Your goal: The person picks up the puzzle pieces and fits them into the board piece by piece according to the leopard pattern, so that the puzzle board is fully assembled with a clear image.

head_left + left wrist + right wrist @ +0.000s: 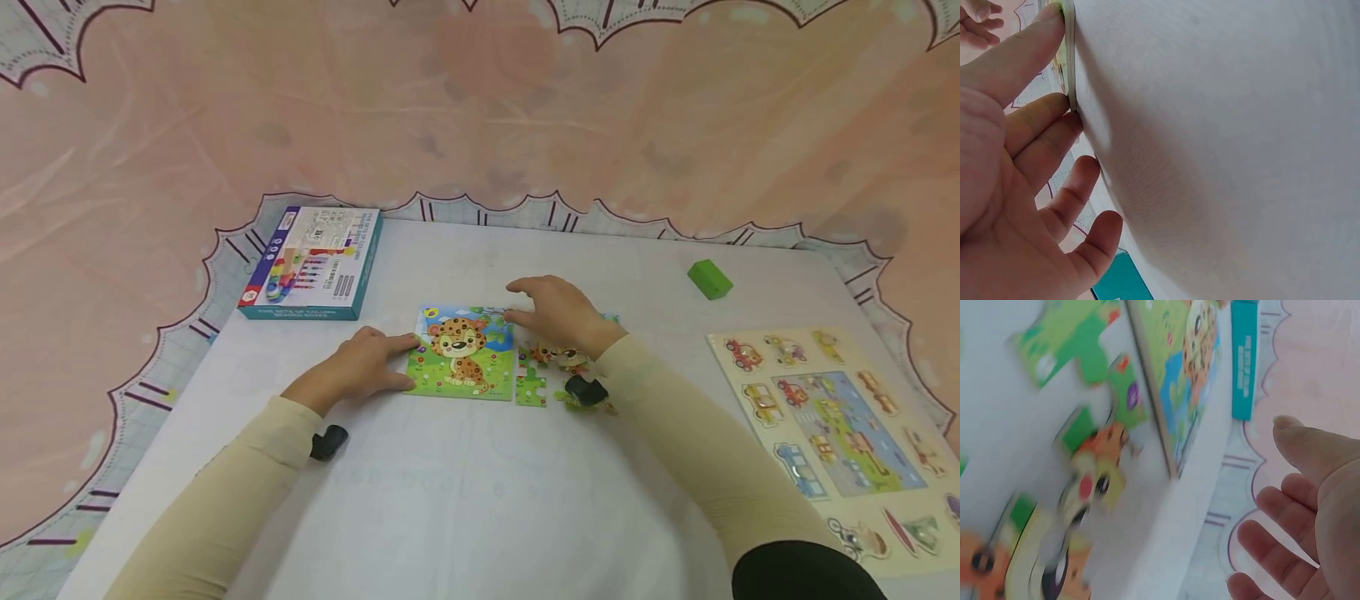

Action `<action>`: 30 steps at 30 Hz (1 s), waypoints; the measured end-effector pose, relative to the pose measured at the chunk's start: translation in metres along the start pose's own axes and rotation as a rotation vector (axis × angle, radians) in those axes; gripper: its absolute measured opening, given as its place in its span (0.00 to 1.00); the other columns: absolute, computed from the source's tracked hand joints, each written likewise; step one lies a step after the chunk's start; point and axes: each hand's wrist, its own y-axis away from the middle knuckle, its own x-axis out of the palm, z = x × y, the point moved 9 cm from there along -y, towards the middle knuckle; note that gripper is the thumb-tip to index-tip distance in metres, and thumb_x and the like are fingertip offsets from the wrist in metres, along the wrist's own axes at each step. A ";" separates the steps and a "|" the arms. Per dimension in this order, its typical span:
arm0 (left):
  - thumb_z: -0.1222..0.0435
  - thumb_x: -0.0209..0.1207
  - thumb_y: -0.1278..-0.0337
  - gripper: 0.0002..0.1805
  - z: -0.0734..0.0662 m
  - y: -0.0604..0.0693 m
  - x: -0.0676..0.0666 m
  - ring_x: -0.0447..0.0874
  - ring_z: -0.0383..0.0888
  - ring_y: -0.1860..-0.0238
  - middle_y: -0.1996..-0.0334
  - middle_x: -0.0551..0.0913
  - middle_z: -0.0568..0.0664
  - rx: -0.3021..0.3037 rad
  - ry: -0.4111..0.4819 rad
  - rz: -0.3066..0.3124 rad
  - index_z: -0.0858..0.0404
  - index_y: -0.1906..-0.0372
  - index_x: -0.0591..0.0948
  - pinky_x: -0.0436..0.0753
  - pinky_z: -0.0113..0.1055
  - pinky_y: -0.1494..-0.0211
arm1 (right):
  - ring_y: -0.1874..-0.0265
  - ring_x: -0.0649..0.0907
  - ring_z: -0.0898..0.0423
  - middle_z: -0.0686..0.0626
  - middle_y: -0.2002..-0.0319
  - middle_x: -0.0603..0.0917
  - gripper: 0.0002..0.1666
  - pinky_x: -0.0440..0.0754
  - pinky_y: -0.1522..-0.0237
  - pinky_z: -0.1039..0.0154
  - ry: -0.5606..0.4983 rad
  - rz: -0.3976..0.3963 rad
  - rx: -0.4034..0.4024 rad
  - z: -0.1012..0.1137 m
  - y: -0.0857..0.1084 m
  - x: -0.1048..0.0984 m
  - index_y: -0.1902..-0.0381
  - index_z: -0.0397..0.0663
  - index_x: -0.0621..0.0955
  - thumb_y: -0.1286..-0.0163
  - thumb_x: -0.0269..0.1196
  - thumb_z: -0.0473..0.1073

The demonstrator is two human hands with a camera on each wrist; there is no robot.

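- Two bare hands at one leopard board (pixel 460 354), flat near the middle of the white-covered table (pixel 450 500), with just one spotted cub pictured on its face.
- One left hand (pixel 352 371) against the board's left edge: thumb and index finger parted, both tips touching; ring and little fingers lightly bent and clear of the board in the left wrist view.
- One right hand (pixel 558 310) near the board's far right corner: thumb and fingers spread, nothing pinched, apart from the board in the right wrist view.
- At least four loose puzzle pieces (pixel 531 392) just right of the board, partly under the right forearm; exact count hidden.
- Two pale sleeves (pixel 247 483), with two black devices (pixel 328 443), one at each wrist.
- One box (pixel 315 262) at the far left, white-topped and teal-sided.
- One green block (pixel 709 279) toward the far right.
- One larger vehicle board (pixel 858 510) along the right side, well apart from the leopard board.
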 end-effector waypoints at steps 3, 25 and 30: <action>0.52 0.70 0.43 0.40 0.000 0.000 0.000 0.64 0.59 0.38 0.38 0.75 0.61 -0.002 0.001 0.002 0.55 0.26 0.70 0.70 0.56 0.38 | 0.39 0.76 0.44 0.43 0.36 0.78 0.32 0.70 0.36 0.48 0.017 -0.012 0.018 -0.010 0.006 -0.005 0.31 0.45 0.74 0.27 0.63 0.54; 0.52 0.70 0.42 0.41 0.001 0.002 -0.001 0.64 0.61 0.38 0.38 0.72 0.64 -0.011 0.019 0.007 0.55 0.25 0.68 0.71 0.58 0.39 | 0.35 0.72 0.37 0.37 0.34 0.75 0.33 0.66 0.35 0.40 0.035 -0.015 0.162 -0.093 0.060 -0.012 0.29 0.41 0.72 0.26 0.62 0.51; 0.52 0.70 0.42 0.41 0.000 0.002 -0.001 0.64 0.60 0.38 0.39 0.73 0.63 -0.003 0.015 0.012 0.56 0.25 0.68 0.71 0.57 0.39 | 0.36 0.74 0.36 0.38 0.36 0.77 0.29 0.67 0.35 0.39 0.138 0.014 0.147 -0.107 0.070 -0.009 0.33 0.38 0.75 0.25 0.60 0.49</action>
